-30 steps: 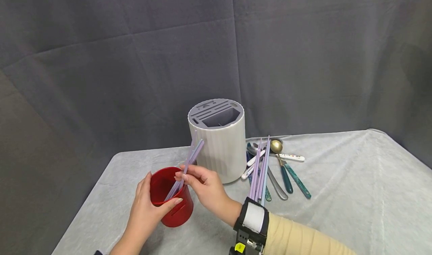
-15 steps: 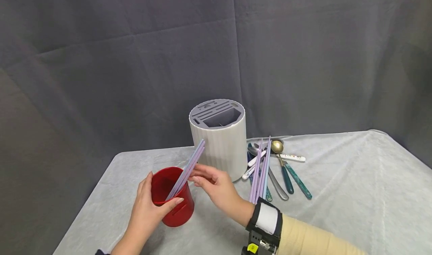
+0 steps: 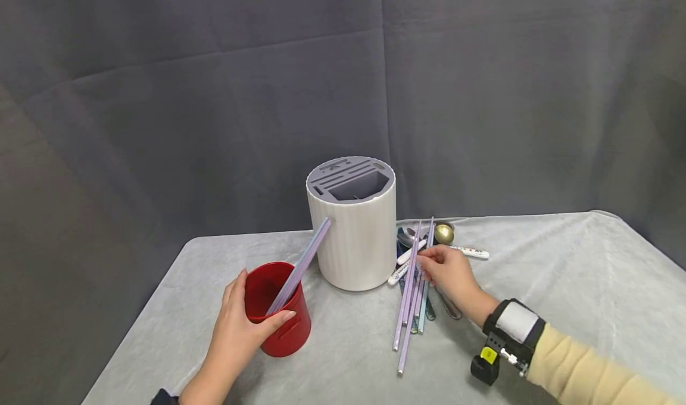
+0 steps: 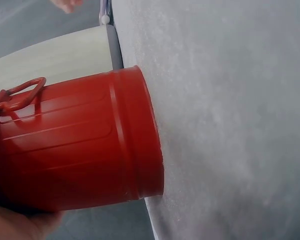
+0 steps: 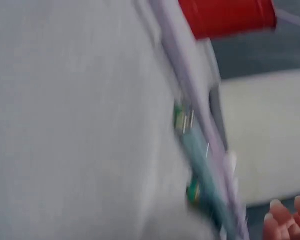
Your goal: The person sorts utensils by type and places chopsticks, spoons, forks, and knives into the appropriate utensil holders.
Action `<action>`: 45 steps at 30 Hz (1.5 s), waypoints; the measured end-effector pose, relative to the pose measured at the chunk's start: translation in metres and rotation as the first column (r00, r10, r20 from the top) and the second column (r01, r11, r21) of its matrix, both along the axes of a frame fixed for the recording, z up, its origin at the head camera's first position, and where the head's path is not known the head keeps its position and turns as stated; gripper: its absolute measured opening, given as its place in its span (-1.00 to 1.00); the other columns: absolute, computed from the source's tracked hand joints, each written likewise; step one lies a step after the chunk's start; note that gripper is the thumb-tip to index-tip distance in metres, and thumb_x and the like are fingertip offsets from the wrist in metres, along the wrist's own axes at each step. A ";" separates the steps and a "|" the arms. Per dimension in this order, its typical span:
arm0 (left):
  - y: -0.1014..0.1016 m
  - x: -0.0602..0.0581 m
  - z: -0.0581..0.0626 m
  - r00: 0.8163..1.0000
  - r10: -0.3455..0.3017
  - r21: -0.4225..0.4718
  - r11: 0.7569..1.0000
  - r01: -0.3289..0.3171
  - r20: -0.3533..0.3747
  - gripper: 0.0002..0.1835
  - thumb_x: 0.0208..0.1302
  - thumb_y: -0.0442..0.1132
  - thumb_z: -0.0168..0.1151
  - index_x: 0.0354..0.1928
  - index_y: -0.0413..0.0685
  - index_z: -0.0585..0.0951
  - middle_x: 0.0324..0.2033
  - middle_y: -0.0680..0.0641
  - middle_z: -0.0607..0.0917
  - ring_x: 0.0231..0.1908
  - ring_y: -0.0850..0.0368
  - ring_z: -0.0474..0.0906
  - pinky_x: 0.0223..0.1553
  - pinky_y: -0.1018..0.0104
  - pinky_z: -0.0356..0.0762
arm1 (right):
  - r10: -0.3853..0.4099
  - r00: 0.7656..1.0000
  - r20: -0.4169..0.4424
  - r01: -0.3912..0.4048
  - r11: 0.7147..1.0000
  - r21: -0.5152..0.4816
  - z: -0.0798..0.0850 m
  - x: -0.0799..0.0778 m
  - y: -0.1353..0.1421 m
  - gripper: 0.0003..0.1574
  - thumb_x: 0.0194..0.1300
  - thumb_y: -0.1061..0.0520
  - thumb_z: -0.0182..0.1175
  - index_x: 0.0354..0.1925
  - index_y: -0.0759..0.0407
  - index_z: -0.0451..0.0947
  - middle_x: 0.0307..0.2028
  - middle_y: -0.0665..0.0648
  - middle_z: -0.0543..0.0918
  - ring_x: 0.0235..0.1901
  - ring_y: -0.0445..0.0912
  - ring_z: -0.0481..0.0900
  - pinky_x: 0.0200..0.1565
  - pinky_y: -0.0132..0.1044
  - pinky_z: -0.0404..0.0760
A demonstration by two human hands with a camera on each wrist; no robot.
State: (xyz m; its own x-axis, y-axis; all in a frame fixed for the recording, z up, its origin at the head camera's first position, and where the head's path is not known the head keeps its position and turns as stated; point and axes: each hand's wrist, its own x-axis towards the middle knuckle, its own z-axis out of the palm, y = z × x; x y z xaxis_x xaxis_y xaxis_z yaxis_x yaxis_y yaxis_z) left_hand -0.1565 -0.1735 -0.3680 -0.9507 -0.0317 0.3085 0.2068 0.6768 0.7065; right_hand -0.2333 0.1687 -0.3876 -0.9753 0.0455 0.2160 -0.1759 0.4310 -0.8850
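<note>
My left hand (image 3: 238,327) grips a small red bucket (image 4: 75,142), thumb on its near side and fingers round the far side. Several purple and blue chopsticks (image 3: 300,265) lean inside it, sticking out over the rim toward the right. Over on the right, my right hand (image 3: 450,277) is at a pile of more chopsticks (image 3: 408,298), fingertips right beside their upper part. Loosely bent fingers (image 5: 280,222) appear beside the sticks in the blurred right wrist view, with nothing visible between them.
A white ribbed cutlery holder (image 3: 354,244) with a grey slotted top stands behind the bucket. Under and around the chopsticks lie a gold spoon (image 3: 443,234), a white-handled utensil (image 3: 470,252) and other cutlery. Grey cloth covers the table (image 3: 568,310).
My right hand released a chopstick in the bucket and moved right to the chopstick pile. The bucket's chopsticks now lean together. My left hand stays on the bucket.
</note>
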 end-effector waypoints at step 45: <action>-0.001 0.000 0.000 1.000 -0.001 0.008 1.000 0.001 0.000 0.11 -0.13 0.18 0.40 0.33 -0.21 0.01 0.21 -0.20 0.22 0.12 -0.10 0.21 -0.01 -0.11 0.41 | -0.041 0.914 0.403 -0.022 0.988 0.150 -0.012 -0.036 0.016 -0.76 0.14 0.19 0.12 -0.55 0.34 0.38 -0.74 0.08 0.41 -0.76 -0.13 0.44 -0.68 -0.29 0.50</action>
State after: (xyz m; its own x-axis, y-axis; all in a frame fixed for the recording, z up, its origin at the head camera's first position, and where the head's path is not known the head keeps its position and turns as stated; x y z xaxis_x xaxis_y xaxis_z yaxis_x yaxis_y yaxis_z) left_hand -0.1566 -0.1746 -0.3680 -0.9506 -0.0329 0.3085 0.2077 0.6711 0.7117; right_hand -0.2690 0.1850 -0.3996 -0.9801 0.0536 -0.1913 0.1879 0.5625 -0.8051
